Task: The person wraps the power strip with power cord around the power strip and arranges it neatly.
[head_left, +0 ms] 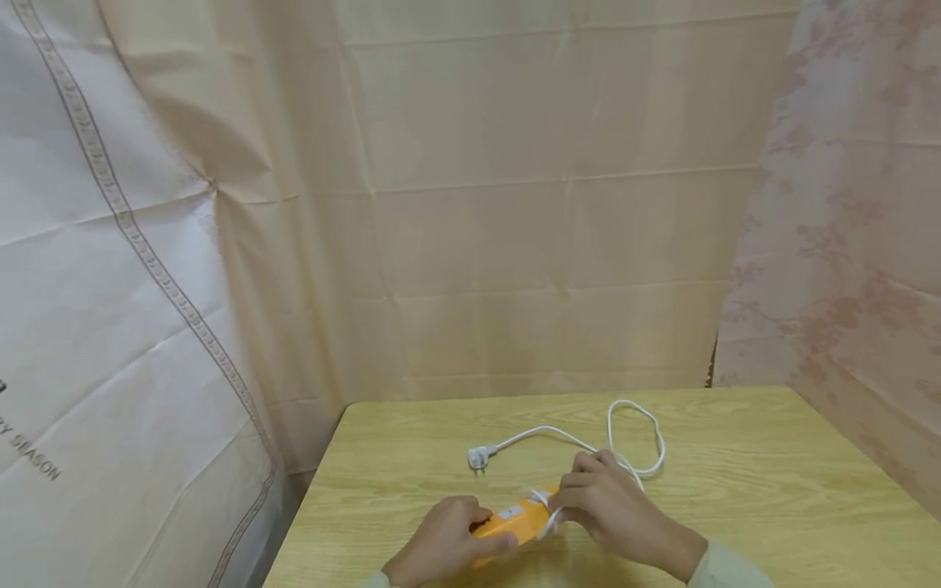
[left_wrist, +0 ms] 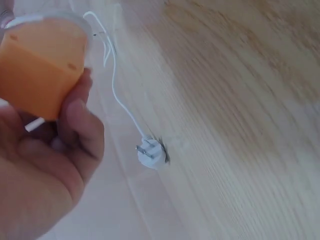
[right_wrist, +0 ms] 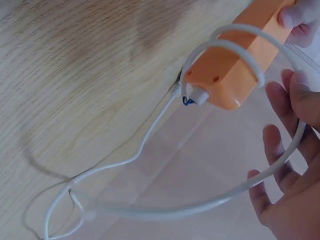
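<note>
An orange power strip (head_left: pixel 526 524) is gripped at its near end by my left hand (head_left: pixel 447 536), thumb on top. Its white cord (right_wrist: pixel 240 55) loops around the strip's other end in the right wrist view. My right hand (head_left: pixel 613 505) pinches a length of that cord between thumb and forefinger, its other fingers spread loosely along the curve. At the strip's end, some thin dark wires (right_wrist: pixel 187 101) show beside the cord's white collar (right_wrist: pixel 200 96). The left wrist view has the strip's orange end (left_wrist: pixel 42 67) held between fingers and thumb, raised over the tabletop.
Lying on the wooden table (head_left: pixel 735 457) is the cord's white plug (head_left: pixel 479 457), its metal prongs showing. A loose loop of the cord (head_left: pixel 660 437) lies behind my right hand. Beige cloth (head_left: pixel 544 229) hangs behind the table, with printed sheets at both sides.
</note>
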Available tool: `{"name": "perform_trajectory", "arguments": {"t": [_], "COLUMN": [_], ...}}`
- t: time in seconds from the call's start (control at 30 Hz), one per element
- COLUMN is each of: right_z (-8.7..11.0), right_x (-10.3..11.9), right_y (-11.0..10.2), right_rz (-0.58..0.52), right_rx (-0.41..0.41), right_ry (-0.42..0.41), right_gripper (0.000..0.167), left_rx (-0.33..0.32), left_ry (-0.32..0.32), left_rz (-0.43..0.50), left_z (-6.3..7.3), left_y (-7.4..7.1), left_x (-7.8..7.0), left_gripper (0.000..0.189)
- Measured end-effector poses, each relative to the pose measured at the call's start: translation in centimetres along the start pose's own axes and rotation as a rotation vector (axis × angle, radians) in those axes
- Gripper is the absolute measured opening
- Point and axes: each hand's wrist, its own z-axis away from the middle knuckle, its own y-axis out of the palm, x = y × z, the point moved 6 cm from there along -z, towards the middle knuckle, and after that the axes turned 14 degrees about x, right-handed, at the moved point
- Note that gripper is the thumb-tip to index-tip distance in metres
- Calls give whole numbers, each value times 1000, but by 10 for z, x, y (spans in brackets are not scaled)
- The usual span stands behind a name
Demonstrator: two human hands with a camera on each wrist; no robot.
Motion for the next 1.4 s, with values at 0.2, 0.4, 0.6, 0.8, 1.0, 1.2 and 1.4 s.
{"name": "perform_trajectory", "arguments": {"t": [0.2, 0.4, 0.6, 0.8, 1.0, 1.2, 1.4], "right_z": [0, 1, -1, -1, 0, 1, 1], "right_x": [-1, -3, -7, -10, -22, -31, -31], "right_y": [0, 3, 2, 6, 14, 14, 15], "right_rz": [-91, -156, -267, -455, -608, -691, -745], "right_rx": [-34, -66, -46, 53, 99, 106, 128], "right_ry": [-37, -77, -89, -140, -131, -87, -41], "right_gripper": [11, 12, 18, 21, 25, 27, 22], "left_rx": [126, 186, 208, 253, 249, 220, 230], "left_ry": [127, 238, 355, 374, 405, 407, 377], "left_rz": [-36, 32, 146, 321, 419, 493, 540], "left_z": [-1, -1, 1, 5, 7, 7, 8], "left_y": [6, 9, 10, 13, 13, 11, 10], "left_x": [-9, -16, -23, -25, -26, -24, -23], "left_gripper": [40, 32, 22, 11, 21, 26, 28]}}
